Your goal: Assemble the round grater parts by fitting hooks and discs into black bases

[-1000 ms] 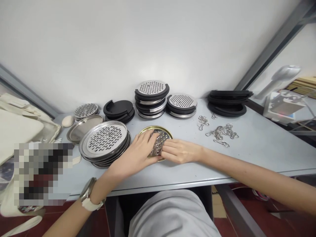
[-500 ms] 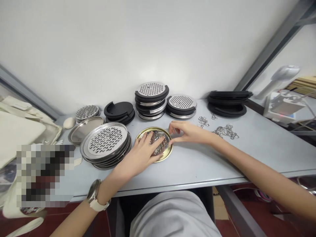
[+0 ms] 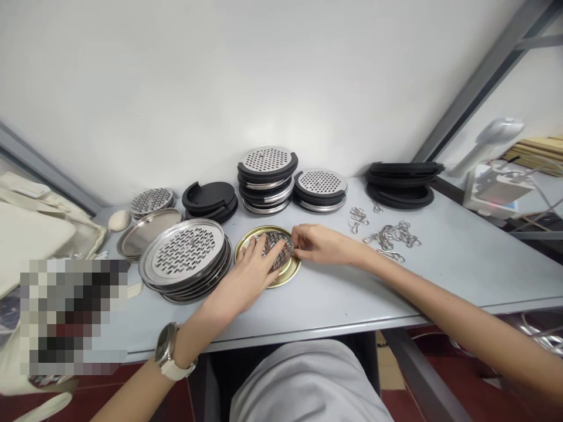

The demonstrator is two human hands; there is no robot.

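- Looking down, we find soft grey cloth (image 3: 312, 381) creased over the lap, below the smooth grey table (image 3: 334, 299).
- On the left wrist we see a watch (image 3: 166, 343) with a dark glossy face and a pale band.
- We see the left hand (image 3: 248, 266) laid palm down, fingers spread apart, over a rough, perforated metal disc (image 3: 287, 251).
- That disc sits within a shiny gold-coloured round dish (image 3: 288, 277), which has a raised rim and rests on the table.
- We see the right hand (image 3: 319, 243) at the disc's right edge, fingers curled; we cannot tell whether they are clamped on it.
- To the left we see a leaning stack of grater plates (image 3: 191, 249), the top one punched with jagged slots.
- To the right we notice a tangle of thin, looped wire clips (image 3: 396, 234).
- Farther back we find matte black round holders (image 3: 211, 199), a tall stack (image 3: 266, 181) and a shorter stack (image 3: 321, 190), both topped with hole-dotted silver discs.
- Behind everything we see a plain white wall (image 3: 264, 76).
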